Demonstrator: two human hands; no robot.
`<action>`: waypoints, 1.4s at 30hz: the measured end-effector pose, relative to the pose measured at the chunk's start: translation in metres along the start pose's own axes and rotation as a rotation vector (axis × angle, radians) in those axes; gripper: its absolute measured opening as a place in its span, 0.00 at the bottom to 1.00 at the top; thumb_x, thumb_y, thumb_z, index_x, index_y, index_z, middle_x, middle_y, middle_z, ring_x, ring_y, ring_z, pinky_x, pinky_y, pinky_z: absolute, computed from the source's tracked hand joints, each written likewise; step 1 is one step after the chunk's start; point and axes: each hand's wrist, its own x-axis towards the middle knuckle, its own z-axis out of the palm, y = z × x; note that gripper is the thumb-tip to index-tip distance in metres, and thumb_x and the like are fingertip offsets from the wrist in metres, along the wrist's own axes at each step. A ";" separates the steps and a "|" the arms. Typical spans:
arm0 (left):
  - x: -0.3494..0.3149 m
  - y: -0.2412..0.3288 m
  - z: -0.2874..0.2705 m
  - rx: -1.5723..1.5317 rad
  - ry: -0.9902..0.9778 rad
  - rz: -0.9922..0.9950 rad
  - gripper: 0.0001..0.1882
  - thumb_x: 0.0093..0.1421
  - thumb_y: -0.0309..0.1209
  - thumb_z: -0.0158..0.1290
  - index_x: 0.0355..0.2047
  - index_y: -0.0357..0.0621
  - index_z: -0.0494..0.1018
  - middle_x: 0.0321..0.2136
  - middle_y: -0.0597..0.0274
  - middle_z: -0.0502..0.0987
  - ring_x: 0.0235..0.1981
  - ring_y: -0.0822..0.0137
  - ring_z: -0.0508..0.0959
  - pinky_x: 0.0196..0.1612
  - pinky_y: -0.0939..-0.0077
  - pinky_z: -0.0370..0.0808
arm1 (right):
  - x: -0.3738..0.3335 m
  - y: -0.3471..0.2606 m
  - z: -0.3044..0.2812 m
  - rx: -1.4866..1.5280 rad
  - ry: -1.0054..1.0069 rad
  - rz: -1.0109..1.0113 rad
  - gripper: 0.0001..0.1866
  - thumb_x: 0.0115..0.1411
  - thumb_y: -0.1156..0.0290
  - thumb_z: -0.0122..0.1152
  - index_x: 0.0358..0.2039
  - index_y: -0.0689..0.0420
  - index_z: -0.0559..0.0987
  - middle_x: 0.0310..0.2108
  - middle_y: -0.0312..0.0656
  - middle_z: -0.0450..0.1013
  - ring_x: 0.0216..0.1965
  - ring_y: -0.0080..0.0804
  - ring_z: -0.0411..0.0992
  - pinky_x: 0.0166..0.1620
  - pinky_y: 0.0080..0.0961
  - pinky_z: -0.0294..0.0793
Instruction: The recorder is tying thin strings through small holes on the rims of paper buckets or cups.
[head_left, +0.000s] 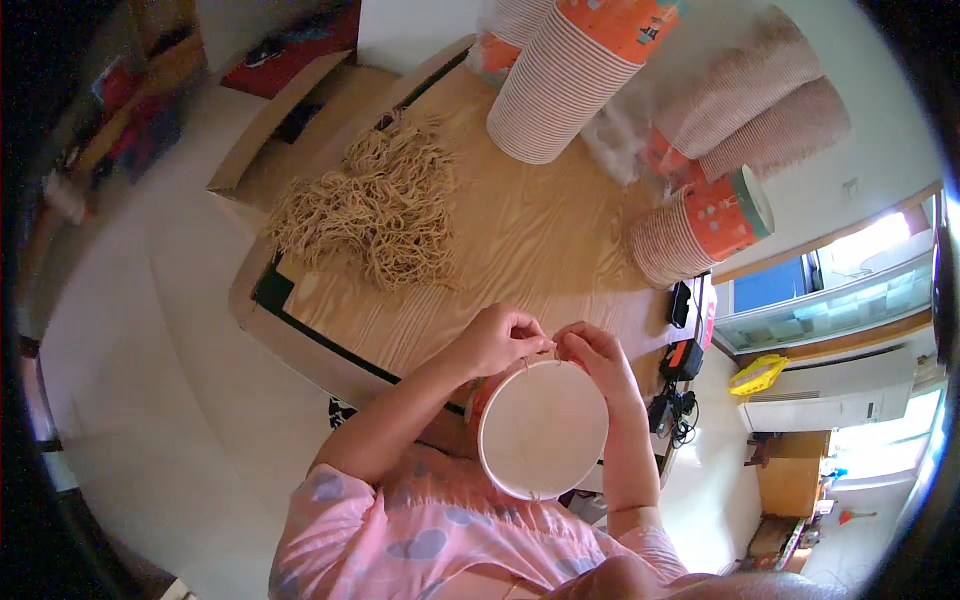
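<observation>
A large paper bucket (545, 432), white inside with an orange-red outer wall, is tilted against my lap with its round mouth facing up. At its far rim my left hand (500, 338) pinches the end of a thin tan cord (527, 362) between thumb and fingertips. Right beside it, nearly touching, my right hand (594, 354) has thumb and finger closed on cord at the same spot. Another bit of cord shows at the near rim. Whether a knot is being formed is too small to tell.
A heap of tan cords (375, 205) lies on the wooden table (500, 230). Nested stacks of paper buckets stand at the back (565, 85) and right (700, 228), with plastic-wrapped stacks (745, 90) behind. Black devices and cables (680, 360) sit at the right edge; an open cardboard box (290, 120) is far left.
</observation>
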 end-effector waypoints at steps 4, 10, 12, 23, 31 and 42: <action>0.001 -0.009 0.005 0.119 0.030 -0.012 0.08 0.53 0.31 0.57 0.26 0.38 0.77 0.20 0.61 0.78 0.22 0.76 0.74 0.27 0.79 0.71 | -0.005 0.010 0.000 -0.040 -0.048 -0.065 0.06 0.59 0.73 0.53 0.29 0.61 0.75 0.25 0.32 0.70 0.29 0.19 0.66 0.34 0.17 0.66; -0.002 0.003 0.012 0.188 0.121 0.037 0.06 0.53 0.29 0.57 0.25 0.37 0.76 0.19 0.61 0.78 0.18 0.74 0.75 0.24 0.79 0.72 | -0.004 0.007 0.001 0.028 -0.074 0.092 0.08 0.61 0.71 0.51 0.27 0.60 0.74 0.24 0.30 0.68 0.25 0.15 0.65 0.27 0.11 0.63; -0.004 0.008 0.014 0.114 0.139 0.040 0.05 0.53 0.28 0.56 0.25 0.38 0.76 0.18 0.62 0.77 0.19 0.74 0.75 0.24 0.79 0.72 | -0.003 0.006 0.000 0.107 -0.067 0.174 0.08 0.61 0.70 0.53 0.28 0.59 0.75 0.24 0.30 0.69 0.25 0.15 0.65 0.28 0.13 0.64; -0.004 0.009 0.017 0.113 0.200 0.127 0.04 0.53 0.26 0.56 0.26 0.38 0.76 0.21 0.65 0.76 0.21 0.77 0.74 0.25 0.81 0.71 | 0.003 0.008 -0.006 0.310 -0.203 0.181 0.07 0.61 0.70 0.53 0.31 0.60 0.74 0.24 0.34 0.69 0.24 0.19 0.68 0.27 0.14 0.68; -0.004 0.011 0.016 0.088 0.184 0.104 0.04 0.53 0.25 0.55 0.26 0.35 0.75 0.23 0.62 0.75 0.21 0.74 0.75 0.25 0.81 0.71 | 0.007 0.008 -0.008 0.358 -0.164 0.248 0.06 0.61 0.72 0.53 0.31 0.61 0.74 0.25 0.37 0.71 0.26 0.21 0.69 0.29 0.16 0.70; -0.004 0.003 0.019 0.068 0.248 0.143 0.05 0.53 0.27 0.56 0.25 0.38 0.75 0.21 0.65 0.76 0.22 0.77 0.73 0.27 0.81 0.71 | 0.005 0.008 -0.014 0.259 -0.237 0.229 0.04 0.57 0.74 0.56 0.29 0.62 0.74 0.24 0.35 0.71 0.24 0.20 0.68 0.26 0.15 0.67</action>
